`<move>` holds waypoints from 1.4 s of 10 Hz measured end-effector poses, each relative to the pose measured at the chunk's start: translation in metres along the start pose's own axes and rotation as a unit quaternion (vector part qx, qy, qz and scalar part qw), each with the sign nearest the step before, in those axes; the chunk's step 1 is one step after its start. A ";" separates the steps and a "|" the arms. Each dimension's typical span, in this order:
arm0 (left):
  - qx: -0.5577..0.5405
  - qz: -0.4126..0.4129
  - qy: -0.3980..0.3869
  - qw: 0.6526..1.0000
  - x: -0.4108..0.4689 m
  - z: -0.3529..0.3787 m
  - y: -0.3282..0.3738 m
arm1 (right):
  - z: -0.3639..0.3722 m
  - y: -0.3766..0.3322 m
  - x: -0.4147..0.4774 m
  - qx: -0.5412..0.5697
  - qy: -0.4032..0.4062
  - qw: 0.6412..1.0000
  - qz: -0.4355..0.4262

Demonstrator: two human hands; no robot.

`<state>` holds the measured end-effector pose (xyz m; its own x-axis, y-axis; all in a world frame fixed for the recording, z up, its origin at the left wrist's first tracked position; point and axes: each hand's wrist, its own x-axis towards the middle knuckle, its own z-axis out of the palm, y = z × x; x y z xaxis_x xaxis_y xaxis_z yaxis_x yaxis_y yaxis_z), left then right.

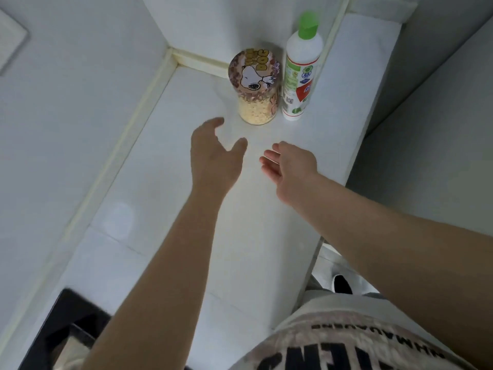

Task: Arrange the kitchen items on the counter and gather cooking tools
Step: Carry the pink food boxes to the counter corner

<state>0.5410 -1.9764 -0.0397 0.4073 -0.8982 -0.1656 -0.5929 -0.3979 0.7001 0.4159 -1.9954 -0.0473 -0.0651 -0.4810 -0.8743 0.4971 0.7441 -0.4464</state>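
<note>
1. Head view: the jar [254,86], capped by a cartoon-dog lid and filled with pale grains, is seen upright near the back corner of the counter [186,209], just beside a white bottle [301,73] with a green cap.
2. The left hand [213,158] is held spread and empty just short of the jar. The right hand [289,166] is held loosely open, grasping nothing.
3. The jar is judged rigid, fairly heavy and perhaps breakable and smooth. It is best gripped round the clear body below the lid.

White counter [202,236] carries a jar [256,86] beside a bottle [300,73]
</note>
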 end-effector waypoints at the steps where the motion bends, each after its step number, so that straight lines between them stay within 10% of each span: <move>1: -0.204 -0.183 0.022 0.961 -0.064 0.004 -0.018 | -0.018 0.015 -0.027 -0.019 -0.013 1.000 0.009; 2: -0.308 -0.282 0.014 0.909 -0.122 0.000 -0.025 | -0.037 0.030 -0.054 -0.086 -0.027 0.996 -0.002; 8: -0.305 -0.310 0.310 0.845 -0.459 -0.055 -0.002 | -0.170 0.143 -0.266 -0.327 -0.276 0.903 0.045; 14: -0.295 -0.391 0.600 0.632 -0.844 -0.102 -0.090 | -0.327 0.418 -0.488 -0.572 -0.438 0.685 0.110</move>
<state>0.3214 -1.1639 0.1076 0.8594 0.4603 -0.2225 0.3342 -0.1765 0.9258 0.3719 -1.2983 0.1302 0.6959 -0.0196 -0.7179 -0.6238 0.4788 -0.6178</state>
